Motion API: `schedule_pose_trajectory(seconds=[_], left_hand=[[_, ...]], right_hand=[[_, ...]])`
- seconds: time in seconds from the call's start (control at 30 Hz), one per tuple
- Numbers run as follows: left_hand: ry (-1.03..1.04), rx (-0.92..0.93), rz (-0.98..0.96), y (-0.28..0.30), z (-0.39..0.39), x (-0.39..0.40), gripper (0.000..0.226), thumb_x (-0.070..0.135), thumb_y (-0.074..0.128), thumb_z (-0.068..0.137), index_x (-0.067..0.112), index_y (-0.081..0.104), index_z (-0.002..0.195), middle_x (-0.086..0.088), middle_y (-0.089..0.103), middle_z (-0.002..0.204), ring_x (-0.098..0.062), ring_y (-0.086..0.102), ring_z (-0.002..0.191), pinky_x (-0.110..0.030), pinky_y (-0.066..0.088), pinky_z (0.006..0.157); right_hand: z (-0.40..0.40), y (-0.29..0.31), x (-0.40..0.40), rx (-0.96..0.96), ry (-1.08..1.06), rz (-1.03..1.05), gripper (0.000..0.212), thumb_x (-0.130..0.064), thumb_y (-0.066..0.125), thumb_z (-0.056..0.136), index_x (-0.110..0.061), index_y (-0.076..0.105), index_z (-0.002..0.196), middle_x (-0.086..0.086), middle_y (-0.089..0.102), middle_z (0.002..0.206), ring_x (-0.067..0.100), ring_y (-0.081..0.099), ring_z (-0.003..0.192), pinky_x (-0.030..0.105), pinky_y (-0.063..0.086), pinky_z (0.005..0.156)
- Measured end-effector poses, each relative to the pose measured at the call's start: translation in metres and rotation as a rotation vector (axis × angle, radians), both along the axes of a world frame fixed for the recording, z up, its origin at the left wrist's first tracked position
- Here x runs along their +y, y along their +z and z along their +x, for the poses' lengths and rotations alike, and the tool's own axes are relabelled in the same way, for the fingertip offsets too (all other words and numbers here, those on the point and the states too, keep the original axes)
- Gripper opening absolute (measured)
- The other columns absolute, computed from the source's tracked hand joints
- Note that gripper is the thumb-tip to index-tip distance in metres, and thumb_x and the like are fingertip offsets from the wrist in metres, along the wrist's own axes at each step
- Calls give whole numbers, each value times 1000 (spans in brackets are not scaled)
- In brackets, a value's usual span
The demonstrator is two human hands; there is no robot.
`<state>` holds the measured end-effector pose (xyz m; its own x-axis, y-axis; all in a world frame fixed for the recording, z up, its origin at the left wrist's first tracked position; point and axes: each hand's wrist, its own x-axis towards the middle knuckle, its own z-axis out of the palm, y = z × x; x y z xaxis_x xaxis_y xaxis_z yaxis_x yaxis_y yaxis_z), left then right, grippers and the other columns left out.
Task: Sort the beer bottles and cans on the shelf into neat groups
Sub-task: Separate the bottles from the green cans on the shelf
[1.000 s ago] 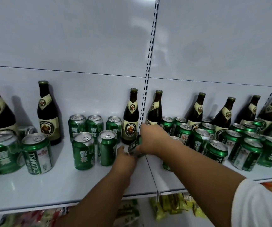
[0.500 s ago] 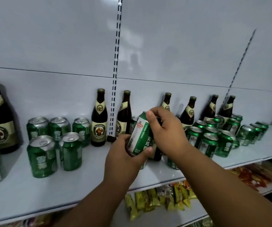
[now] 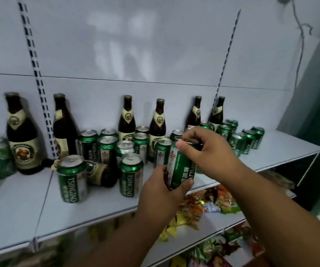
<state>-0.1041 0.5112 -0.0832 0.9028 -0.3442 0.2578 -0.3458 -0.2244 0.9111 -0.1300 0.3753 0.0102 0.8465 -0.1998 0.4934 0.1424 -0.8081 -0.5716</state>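
I hold a green beer can (image 3: 180, 166) above the front edge of the white shelf (image 3: 101, 203). My left hand (image 3: 161, 191) grips its lower body, and my right hand (image 3: 209, 149) pinches its top rim. Several green cans (image 3: 130, 174) stand mixed among dark brown bottles (image 3: 22, 135) along the back. One bottle (image 3: 101, 173) lies on its side between two front cans. A further cluster of cans (image 3: 240, 139) stands at the right end.
Slotted metal uprights (image 3: 37, 89) run up the white back panel. Lower shelves (image 3: 203, 234) hold colourful snack packets. The shelf's right end (image 3: 300, 147) is bare, with a dark gap beyond it.
The view has swung right and closer. Both hands lifted the can from shelf level, and it has moved right, in front of the middle cans.
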Motion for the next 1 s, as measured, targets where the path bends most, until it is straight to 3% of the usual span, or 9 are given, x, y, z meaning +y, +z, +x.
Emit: schedule_pose_trajectory(seconds=[0.17, 0.37, 0.5, 0.63, 0.7, 0.9, 1.0], left_hand=[[-37, -2, 54, -9, -1, -85, 30, 56, 69, 83, 46, 50, 104, 17, 65, 96, 2, 61, 85, -23, 50, 67], [-69, -8, 156, -16, 21, -180, 29, 57, 73, 74, 35, 65, 91, 5, 64, 94, -11, 61, 83, -30, 51, 68], [-91, 20, 198, -24, 30, -223, 38, 39, 78, 78, 25, 60, 108, 4, 67, 103, -15, 64, 90, -32, 53, 75], [-93, -35, 256, -23, 40, -258, 41, 36, 74, 84, 19, 53, 115, -1, 52, 115, -21, 57, 102, -29, 43, 78], [-61, -42, 295, -24, 44, -277, 39, 37, 72, 85, 19, 54, 114, -4, 45, 116, -25, 56, 98, -32, 45, 78], [13, -40, 364, -33, 67, -327, 24, 36, 69, 86, 18, 60, 99, -7, 53, 105, -25, 55, 74, -35, 46, 63], [72, -35, 397, -32, 75, -345, 30, 37, 68, 88, 19, 57, 108, -5, 55, 105, -27, 56, 76, -34, 46, 65]], right_hand=[[-7, -15, -71, -29, -51, 12, 16, -41, 66, 89, -25, 63, 93, -17, 58, 91, -3, 54, 84, 22, 42, 73], [-5, -27, -156, -26, -207, -38, 19, -38, 66, 89, -20, 65, 93, -7, 61, 90, 10, 57, 83, 26, 44, 70], [-1, -38, -193, 17, -311, -60, 20, -38, 67, 89, -18, 65, 89, -5, 62, 87, 10, 57, 79, 24, 44, 64], [10, -42, -225, 48, -368, -48, 22, -40, 68, 87, -19, 66, 88, -4, 64, 88, 12, 60, 81, 26, 46, 67], [18, -43, -239, 41, -379, -43, 23, -40, 68, 87, -17, 67, 88, -3, 65, 86, 13, 60, 80, 29, 49, 69], [53, -60, -293, 79, -307, -108, 24, -42, 65, 87, -19, 66, 89, -2, 63, 85, 18, 59, 81, 27, 41, 67], [66, -64, -316, 75, -227, -171, 26, -40, 63, 89, -23, 53, 71, -6, 52, 69, 17, 51, 69, 27, 32, 63]])
